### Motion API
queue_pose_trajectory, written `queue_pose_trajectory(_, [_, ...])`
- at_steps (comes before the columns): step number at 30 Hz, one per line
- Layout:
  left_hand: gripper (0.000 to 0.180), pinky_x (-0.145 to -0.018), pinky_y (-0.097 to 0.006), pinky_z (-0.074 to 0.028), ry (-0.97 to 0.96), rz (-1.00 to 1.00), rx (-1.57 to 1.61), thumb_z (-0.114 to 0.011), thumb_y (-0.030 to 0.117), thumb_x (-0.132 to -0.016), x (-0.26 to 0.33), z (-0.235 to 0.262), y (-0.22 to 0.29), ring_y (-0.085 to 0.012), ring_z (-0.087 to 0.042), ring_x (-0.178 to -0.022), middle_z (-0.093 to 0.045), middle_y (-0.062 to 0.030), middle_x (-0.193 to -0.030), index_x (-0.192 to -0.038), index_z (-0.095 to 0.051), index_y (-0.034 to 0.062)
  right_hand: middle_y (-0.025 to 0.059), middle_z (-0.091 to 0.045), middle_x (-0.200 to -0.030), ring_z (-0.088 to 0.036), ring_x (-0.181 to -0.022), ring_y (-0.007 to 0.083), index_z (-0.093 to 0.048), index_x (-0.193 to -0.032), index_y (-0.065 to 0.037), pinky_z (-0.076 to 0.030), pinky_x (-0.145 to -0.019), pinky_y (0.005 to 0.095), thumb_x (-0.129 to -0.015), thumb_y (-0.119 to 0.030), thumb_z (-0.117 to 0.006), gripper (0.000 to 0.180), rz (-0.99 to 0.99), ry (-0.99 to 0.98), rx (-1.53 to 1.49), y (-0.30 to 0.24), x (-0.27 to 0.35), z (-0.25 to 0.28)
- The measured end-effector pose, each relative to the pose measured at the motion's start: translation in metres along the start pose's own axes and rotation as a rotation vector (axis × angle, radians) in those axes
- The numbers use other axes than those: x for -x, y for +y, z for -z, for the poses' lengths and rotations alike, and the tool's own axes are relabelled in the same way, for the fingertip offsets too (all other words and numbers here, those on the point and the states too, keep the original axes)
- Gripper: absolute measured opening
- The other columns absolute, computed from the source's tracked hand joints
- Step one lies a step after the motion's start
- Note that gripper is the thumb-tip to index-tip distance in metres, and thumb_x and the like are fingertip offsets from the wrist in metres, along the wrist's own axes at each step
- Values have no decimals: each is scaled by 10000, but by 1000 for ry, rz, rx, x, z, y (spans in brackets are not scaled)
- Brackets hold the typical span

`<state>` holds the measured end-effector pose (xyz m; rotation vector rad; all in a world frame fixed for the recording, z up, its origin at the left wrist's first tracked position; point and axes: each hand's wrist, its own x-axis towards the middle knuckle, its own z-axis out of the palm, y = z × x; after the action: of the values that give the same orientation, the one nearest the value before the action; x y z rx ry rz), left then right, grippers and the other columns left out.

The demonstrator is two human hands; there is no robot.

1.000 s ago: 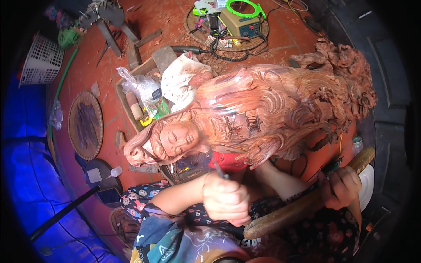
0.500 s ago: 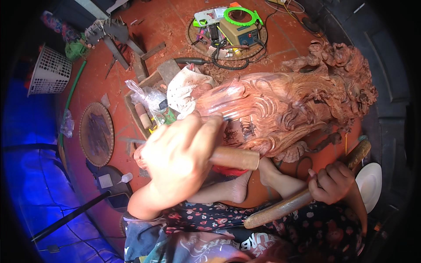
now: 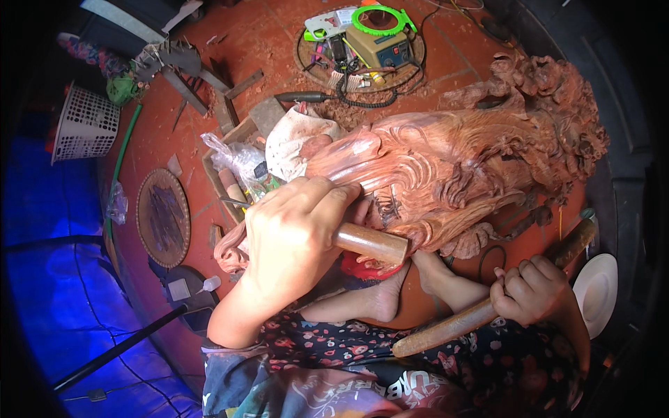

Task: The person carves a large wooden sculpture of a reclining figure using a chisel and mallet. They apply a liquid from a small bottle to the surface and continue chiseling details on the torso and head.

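Observation:
A large reddish wooden carving lies on its side across the middle of the view, its carved head partly hidden behind my left hand. My left hand is closed around a chisel with a round wooden handle, held against the carving near the head. My right hand grips a long wooden mallet stick that runs from lower middle up to the right. My bare feet rest under the carving.
An open wooden box with plastic bags and a white cloth sits behind the carving. A round tray with power tools and cables is at the top. There is a white basket at left, a round woven tray, a white plate at right.
My left hand has come up from near my lap and set the chisel against the carving, covering the carved face. The right hand with the mallet stick has stayed low at the right.

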<state>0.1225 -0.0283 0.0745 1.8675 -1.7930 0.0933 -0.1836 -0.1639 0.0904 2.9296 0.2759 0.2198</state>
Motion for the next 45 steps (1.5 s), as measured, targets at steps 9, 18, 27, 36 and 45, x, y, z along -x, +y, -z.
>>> queue_pose_trajectory(9, [109,-519,-338,-460,21,-71,-70,-667,96,-665,1,-8,0,-230,-573,-578,-507,-61,-629,-743,-595,71,5,-423,-604,-511,-563,140,-517,-759,-90,-436,-532,267,-754,48,-631,179,-3,-11,0,2,-1,-2])
queue_pose_trajectory(18, [177,-541,-248,-382,276,577,31,-706,53,-733,10,47,14,-108,-445,-556,-476,-40,-633,-871,-606,5,11,-465,-619,-517,-564,138,-522,-776,-94,-442,-536,272,-745,12,-633,156,-49,-73,-20,2,5,6])
queue_pose_trajectory(27, [346,-617,-357,-513,-428,215,605,-711,274,-816,84,55,35,-278,-628,-682,-625,-139,-814,-1001,-628,-6,20,-541,-753,-544,-671,173,-577,-836,-156,-463,-618,318,-707,-145,-639,144,-50,-77,-79,-1,8,-3])
queue_pose_trajectory(36, [314,-694,-420,-506,-587,301,877,-610,252,-888,114,23,36,-362,-620,-806,-619,-164,-861,-1071,-608,-3,3,-530,-769,-540,-691,183,-597,-788,-166,-448,-613,314,-579,-171,-698,232,-40,-15,30,3,-15,24])
queue_pose_trajectory(45, [296,-709,-481,-496,-654,296,936,-573,232,-917,136,0,48,-417,-621,-855,-642,-215,-934,-1123,-553,20,119,-589,-796,-593,-668,286,-655,-981,-20,-463,-600,352,-542,-93,-694,447,-589,185,-292,9,-23,53])
